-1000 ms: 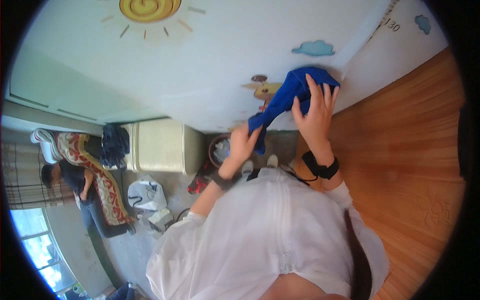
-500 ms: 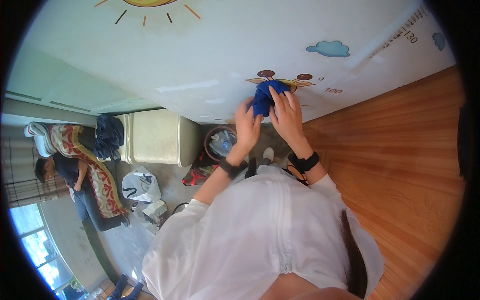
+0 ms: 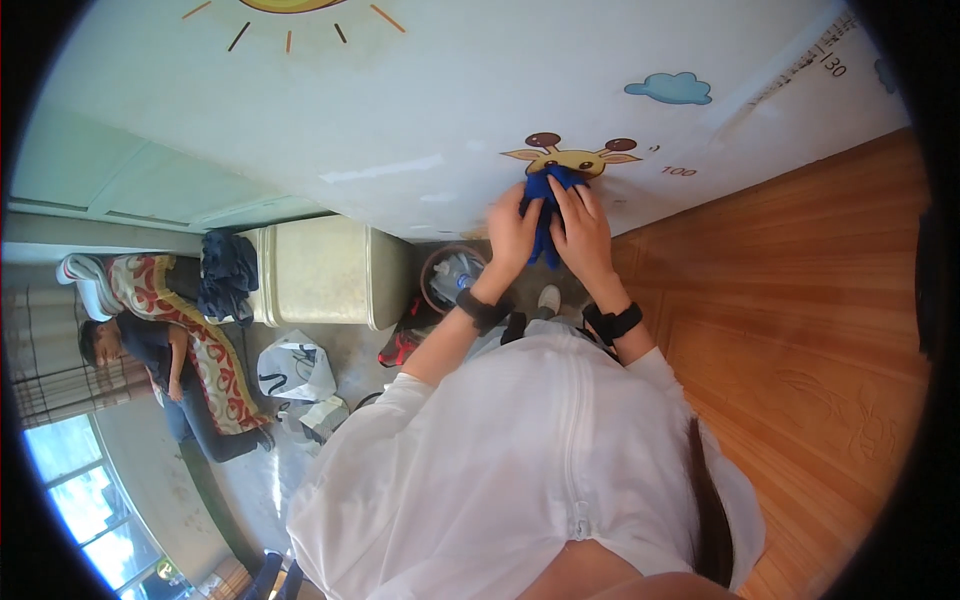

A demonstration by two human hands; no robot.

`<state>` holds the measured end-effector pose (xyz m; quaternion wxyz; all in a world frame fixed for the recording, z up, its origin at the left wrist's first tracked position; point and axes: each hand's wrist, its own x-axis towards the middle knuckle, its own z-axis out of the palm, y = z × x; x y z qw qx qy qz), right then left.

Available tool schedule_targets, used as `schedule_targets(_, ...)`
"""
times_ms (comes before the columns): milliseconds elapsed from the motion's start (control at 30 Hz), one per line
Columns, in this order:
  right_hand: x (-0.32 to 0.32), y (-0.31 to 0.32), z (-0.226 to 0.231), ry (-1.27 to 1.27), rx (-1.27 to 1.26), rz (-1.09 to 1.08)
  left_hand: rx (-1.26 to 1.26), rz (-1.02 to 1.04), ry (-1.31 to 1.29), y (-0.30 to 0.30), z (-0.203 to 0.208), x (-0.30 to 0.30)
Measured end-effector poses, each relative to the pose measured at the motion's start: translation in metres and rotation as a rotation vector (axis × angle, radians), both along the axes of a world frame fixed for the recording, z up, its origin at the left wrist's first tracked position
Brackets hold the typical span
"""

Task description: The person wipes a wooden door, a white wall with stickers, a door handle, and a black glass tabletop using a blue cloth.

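We note both forearms extended forward, the left hand (image 3: 510, 230) and right hand (image 3: 584, 232) nearly side by side, each grip closed on the bunched, deep-blue fabric cloth (image 3: 545, 238) between them, in front of the yellow cartoon giraffe (image 3: 582, 160) on the white painted wall (image 3: 430, 100). Compared with one second ago, we find the hands closer together and the cloth gathered, no longer stretched out.

The wearer's two hands (image 3: 512, 232) (image 3: 586, 236), two wristbands (image 3: 483, 311), one blue cloth (image 3: 544, 232), two clouds (image 3: 670, 89) and one pictured giraffe (image 3: 566, 158) show.
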<state>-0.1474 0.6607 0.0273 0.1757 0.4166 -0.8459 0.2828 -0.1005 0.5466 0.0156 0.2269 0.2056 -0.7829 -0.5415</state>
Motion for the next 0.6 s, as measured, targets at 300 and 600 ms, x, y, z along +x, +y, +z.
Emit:
schedule_targets(300, 0.005, -0.014, 0.026, -0.033, -0.012, 0.013, 0.141, 0.031, 0.085, 0.002, -0.015, 0.012)
schedule_targets(600, 0.011, -0.025, 0.035, -0.033, -0.004, -0.032, 0.254, -0.05, 0.078, 0.003, -0.041, 0.012)
